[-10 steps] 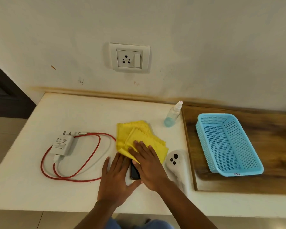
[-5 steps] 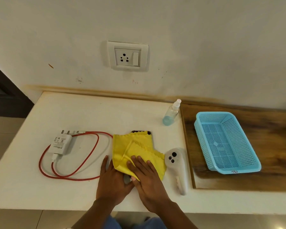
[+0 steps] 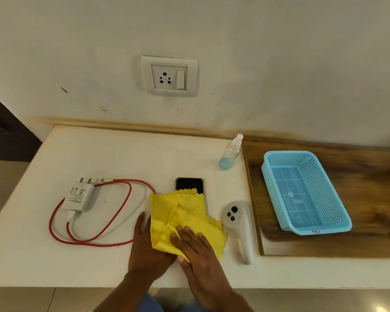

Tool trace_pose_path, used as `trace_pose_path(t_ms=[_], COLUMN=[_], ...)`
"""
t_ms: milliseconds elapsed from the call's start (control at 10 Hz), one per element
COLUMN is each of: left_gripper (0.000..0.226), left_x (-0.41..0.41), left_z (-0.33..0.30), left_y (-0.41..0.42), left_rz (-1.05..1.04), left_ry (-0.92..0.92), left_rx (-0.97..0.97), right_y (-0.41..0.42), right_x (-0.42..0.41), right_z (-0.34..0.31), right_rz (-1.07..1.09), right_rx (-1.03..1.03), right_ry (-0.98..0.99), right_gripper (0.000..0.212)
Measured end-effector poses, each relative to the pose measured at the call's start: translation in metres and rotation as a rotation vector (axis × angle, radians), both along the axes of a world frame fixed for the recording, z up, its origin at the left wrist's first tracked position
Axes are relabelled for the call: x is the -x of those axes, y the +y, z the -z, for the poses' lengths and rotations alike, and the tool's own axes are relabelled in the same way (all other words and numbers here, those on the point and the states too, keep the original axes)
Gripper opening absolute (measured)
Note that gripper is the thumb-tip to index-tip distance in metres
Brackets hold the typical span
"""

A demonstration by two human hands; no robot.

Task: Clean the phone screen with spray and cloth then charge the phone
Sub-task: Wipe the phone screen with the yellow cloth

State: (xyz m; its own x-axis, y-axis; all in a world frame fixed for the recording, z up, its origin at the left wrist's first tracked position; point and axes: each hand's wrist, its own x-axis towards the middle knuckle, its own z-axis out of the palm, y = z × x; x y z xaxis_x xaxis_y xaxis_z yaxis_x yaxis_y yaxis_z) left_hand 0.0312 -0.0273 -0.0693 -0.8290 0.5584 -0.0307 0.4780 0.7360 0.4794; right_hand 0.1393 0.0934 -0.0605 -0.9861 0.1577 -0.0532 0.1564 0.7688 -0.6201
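Bottom centre: right hand [image 3: 196, 248] flat, pressing cloth [image 3: 185, 219] on phone [image 3: 189, 185]; left hand [image 3: 144, 244] flat alongside. Wiping underway; charger [image 3: 79, 198] unplugged, charging left.

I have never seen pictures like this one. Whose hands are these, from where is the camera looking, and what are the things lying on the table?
There is no machine here. A person wears a camera on the head, so you look forward and down at that person's own two hands.

The right hand presses flat on a yellow cloth, which covers most of a black phone. The left hand rests beside it, partly under the cloth.

On the white table lie a white charger with a red cable, a small spray bottle and a white controller. A blue basket sits on a wooden board. A wall socket is above.
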Motion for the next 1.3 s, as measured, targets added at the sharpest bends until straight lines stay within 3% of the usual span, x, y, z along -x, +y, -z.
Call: trace_pose_path(t_ms=[100,200,300,400,500,600,700,800,1000,1100,1300], left_gripper=[0.079,0.071,0.068,0.073,0.079,0.047,0.045,0.088,0.090,0.091,0.091], left_x=[0.004,0.009,0.007,0.006,0.008,0.005,0.002,0.004,0.005,0.005,0.004], left_z=[-0.006,0.005,0.009,0.004,-0.002,0.012,0.014,0.009,0.008,0.007,0.009], left_y=[0.006,0.007,0.005,0.010,0.016,0.001,0.002,0.012,0.014,0.015,0.014], left_rz=[0.230,0.275,0.274,0.230,0.203,0.260,0.137,0.203,0.198,0.190,0.172], left_ry=[-0.123,0.038,-0.019,-0.054,-0.261,-0.153,-0.025,0.023,-0.019,0.012,0.075], left_rx=[-0.019,0.136,0.230,0.174,-0.030,0.055,0.008,0.180,0.208,0.195,0.164], right_y=[-0.004,-0.001,0.008,0.020,0.040,0.059,0.088,0.090,0.077,0.067,0.063], right_x=[-0.019,-0.032,-0.031,-0.033,-0.030,-0.016,0.035,0.096,0.140,0.127,0.105], right_z=[-0.001,-0.010,-0.032,-0.056,-0.110,-0.142,-0.161,-0.152,-0.085,-0.022,0.005], right_rz=[-0.028,-0.136,-0.290,-0.273,-0.037,0.112,0.256,0.279,0.064,-0.158,-0.151], right_rx=[0.054,0.054,0.249,0.480,0.872,1.025,0.796,0.534,-0.135,-0.368,-0.344], right_ry=[0.006,-0.130,-0.508,-0.758,-0.558,-0.344,-0.027,0.182,0.077,-0.164,-0.053], right_gripper=[0.047,0.053,0.054,0.052,0.035,0.019,0.025,0.032,0.041,0.045,0.045])
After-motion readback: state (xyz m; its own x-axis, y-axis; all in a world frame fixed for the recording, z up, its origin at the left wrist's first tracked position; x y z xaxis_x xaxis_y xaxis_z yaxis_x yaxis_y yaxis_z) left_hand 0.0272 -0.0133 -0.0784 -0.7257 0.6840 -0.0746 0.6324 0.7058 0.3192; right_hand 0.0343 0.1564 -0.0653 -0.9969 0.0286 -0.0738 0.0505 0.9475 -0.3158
